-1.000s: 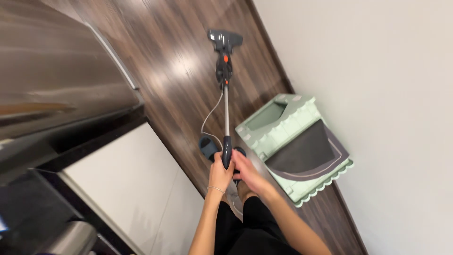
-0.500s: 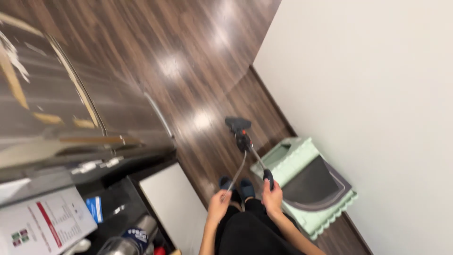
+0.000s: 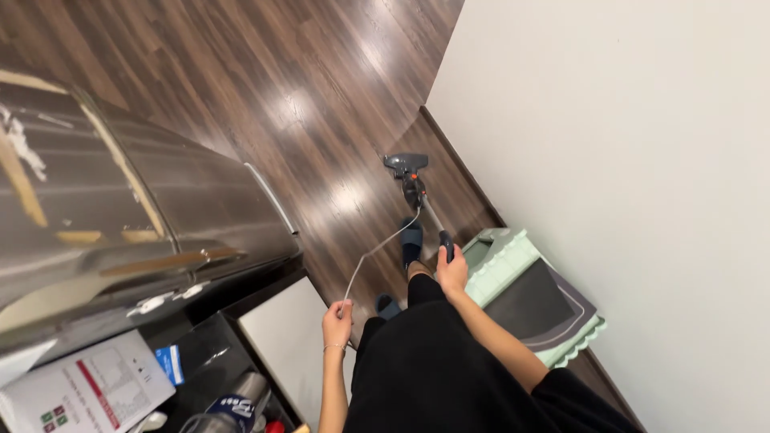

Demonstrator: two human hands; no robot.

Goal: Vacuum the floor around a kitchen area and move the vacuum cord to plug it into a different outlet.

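Left hand [image 3: 337, 312] pinched on white cord [image 3: 377, 248], slack and limp, near cabinet edge. Right hand [image 3: 451, 271] clamped on dark handle of stick vacuum [image 3: 418, 192], beside green mat [image 3: 529, 293]. Rigid tube, judged light; handle the sound grip. Head flat on wood floor [image 3: 305, 104], near wall edge.

You can't see your right hand's [image 3: 451, 271] fingers behind the vacuum handle [image 3: 446, 243], your black clothing hides part of the green mat [image 3: 513, 261], and the refrigerator [image 3: 120, 216] runs off the left edge.
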